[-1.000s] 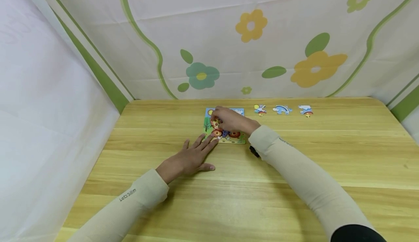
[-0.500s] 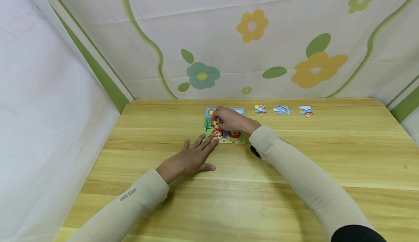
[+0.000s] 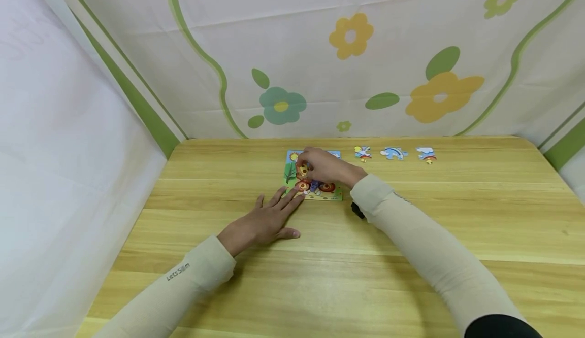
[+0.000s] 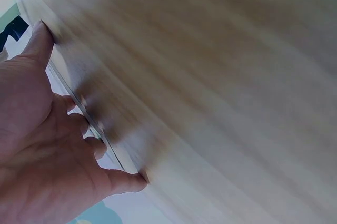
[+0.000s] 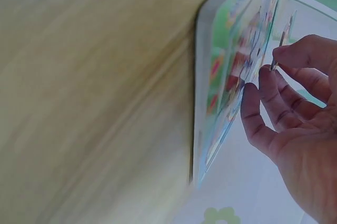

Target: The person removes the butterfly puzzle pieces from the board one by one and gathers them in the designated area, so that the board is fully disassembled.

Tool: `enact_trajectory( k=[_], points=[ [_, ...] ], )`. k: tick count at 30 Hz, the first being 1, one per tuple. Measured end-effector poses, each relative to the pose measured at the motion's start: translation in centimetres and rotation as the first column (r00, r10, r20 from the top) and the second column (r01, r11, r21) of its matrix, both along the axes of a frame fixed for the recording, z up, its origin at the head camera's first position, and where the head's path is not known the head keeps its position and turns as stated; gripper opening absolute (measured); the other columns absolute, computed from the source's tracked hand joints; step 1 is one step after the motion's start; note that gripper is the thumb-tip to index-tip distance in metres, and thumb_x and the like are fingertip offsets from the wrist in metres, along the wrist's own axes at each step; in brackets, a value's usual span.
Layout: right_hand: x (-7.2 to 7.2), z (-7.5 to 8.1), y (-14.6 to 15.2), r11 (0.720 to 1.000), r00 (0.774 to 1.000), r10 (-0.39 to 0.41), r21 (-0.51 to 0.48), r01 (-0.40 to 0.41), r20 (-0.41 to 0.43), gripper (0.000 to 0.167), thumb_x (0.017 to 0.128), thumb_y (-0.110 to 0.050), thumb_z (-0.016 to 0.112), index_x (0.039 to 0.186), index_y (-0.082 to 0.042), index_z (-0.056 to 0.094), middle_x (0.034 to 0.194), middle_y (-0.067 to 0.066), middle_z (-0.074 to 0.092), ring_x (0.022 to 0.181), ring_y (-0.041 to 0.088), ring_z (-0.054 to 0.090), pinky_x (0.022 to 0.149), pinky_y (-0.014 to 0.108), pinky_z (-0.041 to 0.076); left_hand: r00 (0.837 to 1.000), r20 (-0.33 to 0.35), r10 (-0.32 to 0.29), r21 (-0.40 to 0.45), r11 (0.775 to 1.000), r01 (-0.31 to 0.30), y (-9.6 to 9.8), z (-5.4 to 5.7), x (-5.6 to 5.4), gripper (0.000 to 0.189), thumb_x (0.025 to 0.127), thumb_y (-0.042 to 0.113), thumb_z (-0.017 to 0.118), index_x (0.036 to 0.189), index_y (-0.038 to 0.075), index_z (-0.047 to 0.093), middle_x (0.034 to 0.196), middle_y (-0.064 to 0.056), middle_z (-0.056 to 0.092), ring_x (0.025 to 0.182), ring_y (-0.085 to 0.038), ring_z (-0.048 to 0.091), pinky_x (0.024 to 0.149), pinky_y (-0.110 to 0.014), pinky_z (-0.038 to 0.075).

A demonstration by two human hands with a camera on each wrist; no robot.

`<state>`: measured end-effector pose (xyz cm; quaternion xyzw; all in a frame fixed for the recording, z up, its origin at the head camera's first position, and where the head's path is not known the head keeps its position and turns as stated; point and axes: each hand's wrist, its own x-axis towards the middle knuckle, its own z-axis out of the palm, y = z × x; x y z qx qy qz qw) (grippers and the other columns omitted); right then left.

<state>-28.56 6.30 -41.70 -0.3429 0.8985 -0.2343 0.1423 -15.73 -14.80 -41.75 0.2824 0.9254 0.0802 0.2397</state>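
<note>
Yellow wood-grain table (image 3: 411, 277) supported the puzzle board (image 3: 336, 196), which lay flat near the far edge. Right hand (image 3: 322, 166): pinched 1 thin piece (image 5: 285, 37) between thumb and fingertips, on edge over the board; contact between piece and board could not be told. Left hand (image 3: 268, 221): fingers straight and spread, fingertips at the near left corner of the board, gripping nothing. Change: the right hand had shifted slightly rightward, baring a little more of the board's left side; the left hand had stayed in place. Judgement: the thin piece was probably unseated, with alignment under correction. Outstanding, all 3 unmoved in a row right of the board: the yellow-marked piece (image 3: 363, 153), the rainbow piece (image 3: 393, 153) and the cloud piece (image 3: 426, 151).
</note>
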Motion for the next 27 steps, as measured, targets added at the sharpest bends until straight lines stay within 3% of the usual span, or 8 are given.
enact_trajectory(
  k=[8,15,27],
  points=[
    [-0.1,-0.1,1.3,0.999,1.000,-0.014,-0.035,0.014,0.003,0.035,0.098,0.003,0.061,0.132,-0.003,0.069,0.133,0.015,0.064,0.105,0.028,0.065,0.090,0.043,0.057,1.000,0.001,0.005,-0.007,1.000,-0.005,0.0,-0.1,-0.1,0.089,0.105,0.058,0.050,0.171,0.026,0.001,0.178,0.002,-0.011,0.165,-0.030,-0.007,0.125,-0.073,0.009],
    [0.2,0.2,3.0,0.998,0.999,-0.048,-0.050,0.048,-0.009,0.034,0.096,0.004,0.061,0.128,-0.005,0.071,0.132,0.014,0.064,0.098,0.025,0.063,0.084,0.041,0.055,1.000,0.004,0.005,0.003,1.000,-0.005,0.0,0.0,-0.1,0.089,0.105,0.057,0.051,0.171,0.026,0.000,0.177,0.003,-0.012,0.165,-0.030,-0.008,0.125,-0.073,0.008],
    [0.5,0.6,6.3,0.994,0.997,-0.081,-0.079,0.080,-0.011,0.036,0.094,0.007,0.060,0.128,0.001,0.069,0.128,0.016,0.065,0.099,0.025,0.064,0.086,0.041,0.057,1.000,-0.001,0.004,-0.004,1.000,-0.004,0.2,0.0,-0.1,0.088,0.105,0.058,0.051,0.171,0.025,0.002,0.178,0.001,-0.010,0.165,-0.032,-0.006,0.125,-0.074,0.008]
  ],
)
